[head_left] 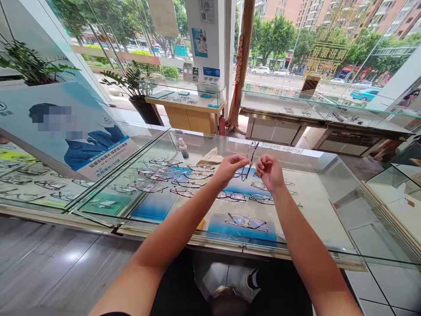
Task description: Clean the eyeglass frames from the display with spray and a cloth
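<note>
My left hand pinches a pair of thin dark-rimmed eyeglasses above the glass counter. The glasses are tilted nearly upright, seen almost edge-on. Just to their right is my right hand, its fingers curled in; whether anything is inside them is hidden. Under my hands, several pairs of eyeglasses lie in rows in the display. Nearest to me, a thin metal-framed pair rests over a blue card. Behind my left hand lie a beige cloth and a small white spray bottle.
A large poster board leans over the counter at left, beside more eyeglasses. The glass counter extends to the right. Farther back stand other display cases, a tree-trunk post and potted plants by the windows.
</note>
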`<control>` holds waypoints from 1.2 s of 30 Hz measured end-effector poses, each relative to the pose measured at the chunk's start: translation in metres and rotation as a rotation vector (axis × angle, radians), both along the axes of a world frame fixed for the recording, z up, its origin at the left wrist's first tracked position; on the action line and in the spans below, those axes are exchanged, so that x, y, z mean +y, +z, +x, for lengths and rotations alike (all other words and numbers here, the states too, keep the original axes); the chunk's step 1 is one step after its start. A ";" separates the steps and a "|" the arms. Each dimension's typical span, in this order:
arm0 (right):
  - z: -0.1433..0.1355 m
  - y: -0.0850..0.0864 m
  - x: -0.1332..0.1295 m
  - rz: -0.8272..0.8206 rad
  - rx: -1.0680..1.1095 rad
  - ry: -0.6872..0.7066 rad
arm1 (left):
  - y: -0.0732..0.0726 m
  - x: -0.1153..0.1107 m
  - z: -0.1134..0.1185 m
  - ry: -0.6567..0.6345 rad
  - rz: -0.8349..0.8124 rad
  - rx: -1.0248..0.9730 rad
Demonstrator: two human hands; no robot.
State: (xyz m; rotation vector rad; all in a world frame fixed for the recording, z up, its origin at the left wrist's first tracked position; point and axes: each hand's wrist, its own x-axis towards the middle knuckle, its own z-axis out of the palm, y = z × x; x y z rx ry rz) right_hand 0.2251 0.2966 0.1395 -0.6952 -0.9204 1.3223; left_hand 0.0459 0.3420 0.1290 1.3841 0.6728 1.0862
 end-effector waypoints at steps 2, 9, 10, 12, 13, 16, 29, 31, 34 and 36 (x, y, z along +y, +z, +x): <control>-0.003 -0.004 -0.004 -0.009 -0.003 0.013 | -0.001 -0.003 -0.001 -0.009 -0.006 0.012; 0.004 -0.009 -0.006 -0.007 -0.084 -0.035 | -0.003 0.001 -0.006 0.022 -0.041 0.007; 0.005 -0.010 -0.005 -0.007 -0.098 -0.039 | -0.004 0.001 -0.006 0.013 -0.053 -0.001; 0.006 -0.012 -0.004 -0.014 -0.124 -0.039 | -0.006 0.001 -0.007 -0.017 -0.074 -0.020; 0.006 -0.013 -0.004 -0.018 -0.135 -0.034 | -0.006 0.001 -0.008 -0.037 -0.081 -0.030; 0.004 -0.014 -0.005 -0.014 -0.156 -0.021 | -0.007 0.000 -0.008 -0.105 -0.089 -0.046; 0.000 -0.014 -0.007 0.051 -0.222 -0.106 | -0.012 -0.001 -0.006 -0.188 -0.065 -0.042; -0.001 -0.014 -0.007 0.062 -0.234 -0.119 | -0.012 -0.001 -0.006 -0.192 -0.068 -0.040; -0.002 -0.013 -0.007 0.053 -0.250 -0.127 | -0.012 -0.001 -0.005 -0.189 -0.075 -0.034; -0.002 -0.013 -0.007 0.047 -0.257 -0.129 | -0.011 -0.001 -0.005 -0.187 -0.078 -0.036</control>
